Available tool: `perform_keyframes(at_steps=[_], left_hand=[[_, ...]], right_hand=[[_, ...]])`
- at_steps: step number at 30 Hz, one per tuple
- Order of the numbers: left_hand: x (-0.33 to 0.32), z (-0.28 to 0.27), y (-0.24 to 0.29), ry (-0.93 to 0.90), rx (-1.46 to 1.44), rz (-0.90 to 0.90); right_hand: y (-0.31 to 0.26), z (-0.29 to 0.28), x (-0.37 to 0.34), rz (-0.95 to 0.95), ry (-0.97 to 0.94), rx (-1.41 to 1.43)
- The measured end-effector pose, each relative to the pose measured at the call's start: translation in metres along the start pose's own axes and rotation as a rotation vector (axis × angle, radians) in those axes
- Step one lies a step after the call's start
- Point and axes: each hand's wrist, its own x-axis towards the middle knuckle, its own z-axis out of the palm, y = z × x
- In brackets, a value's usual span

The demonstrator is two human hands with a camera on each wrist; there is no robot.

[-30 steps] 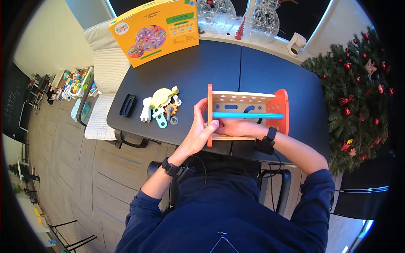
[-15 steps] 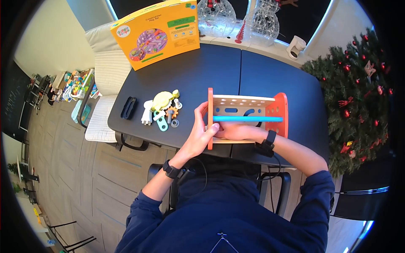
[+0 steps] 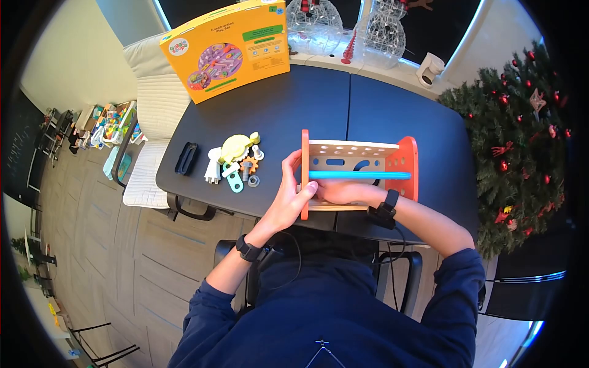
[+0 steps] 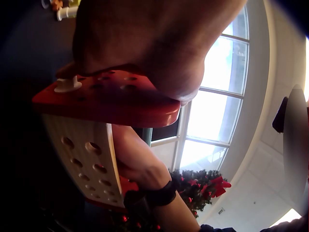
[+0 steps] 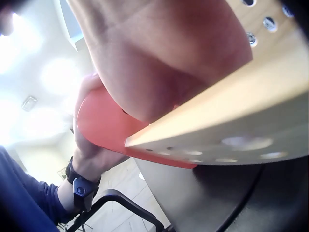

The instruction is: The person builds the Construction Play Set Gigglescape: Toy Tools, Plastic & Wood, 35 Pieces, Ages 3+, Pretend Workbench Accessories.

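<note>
A wooden toy toolbox [image 3: 415, 168] with red end panels and a blue rod handle [image 3: 362, 175] stands near the table's front edge. My left hand [image 3: 288, 199] grips its left red panel [image 3: 305, 147], thumb over the near edge and fingers along the outer face. In the left wrist view, a fingertip touches a white peg [image 4: 67, 86] that sticks out of a hole in that panel. My right hand [image 3: 343, 192] reaches inside the toolbox, under the rod, up to the same panel's inner side. Its fingers are hidden, so I cannot tell what they hold.
Left of the toolbox lie a yellow toothed piece [image 3: 236, 147], an orange gear [image 3: 250, 164], a teal strip [image 3: 233, 178], a grey nut [image 3: 254, 181] and other toy parts. Beyond them are a black holder [image 3: 187, 158] and a yellow box [image 3: 224, 52]. A decorated tree [image 3: 509, 147] stands right of the table.
The table and toolbox have shifted slightly downward in the head view. Both hands keep nearly the same places at the left red panel.
</note>
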Motion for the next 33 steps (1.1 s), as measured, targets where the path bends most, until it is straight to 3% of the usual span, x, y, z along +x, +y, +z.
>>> perform_keyframes(at_steps=[7, 12, 17, 26, 33], left_hand=[[0.0, 0.003, 0.007, 0.024, 0.015, -0.016], [-0.001, 0.004, 0.005, 0.018, 0.016, -0.011], [-0.001, 0.003, 0.004, 0.022, 0.035, -0.01], [-0.001, 0.006, 0.007, 0.034, 0.013, 0.003], [-0.001, 0.007, 0.006, 0.032, 0.007, -0.015]], right_hand=[[-0.024, -0.013, -0.003, 0.022, -0.042, -0.019], [0.002, 0.001, 0.0, -0.038, -0.029, 0.004], [-0.011, -0.008, 0.002, -0.006, -0.098, 0.059], [-0.034, -0.024, 0.0, 0.179, -0.162, 0.015], [-0.028, -0.017, -0.002, 0.247, -0.138, 0.204]])
